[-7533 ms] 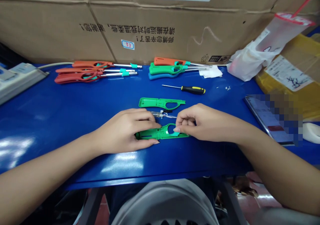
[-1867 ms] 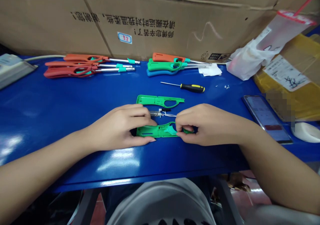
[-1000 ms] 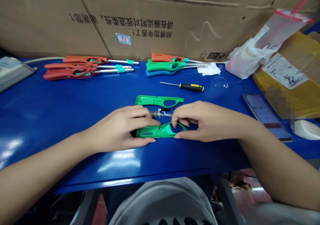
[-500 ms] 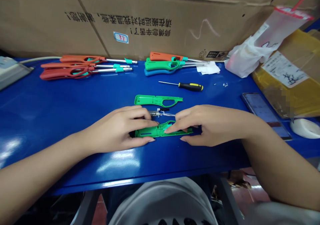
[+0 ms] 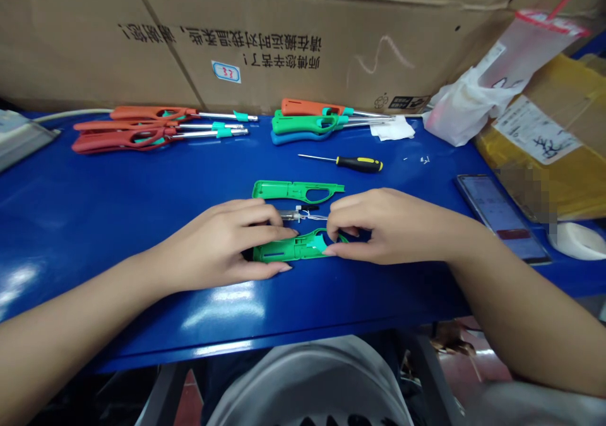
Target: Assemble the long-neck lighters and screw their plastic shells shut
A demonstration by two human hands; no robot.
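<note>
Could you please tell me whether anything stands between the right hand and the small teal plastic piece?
Nothing visible does: the right hand has its thumb tip at the edge of the small teal plastic piece, over the nearer green plastic shell half. The left hand spans that shell's left end, apart from the piece.

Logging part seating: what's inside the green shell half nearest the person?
Near shell: a teal piece around its middle; can't tell if it's seated. The left hand covers part of its left end, the right hand its right end; anything there is hidden.
</note>
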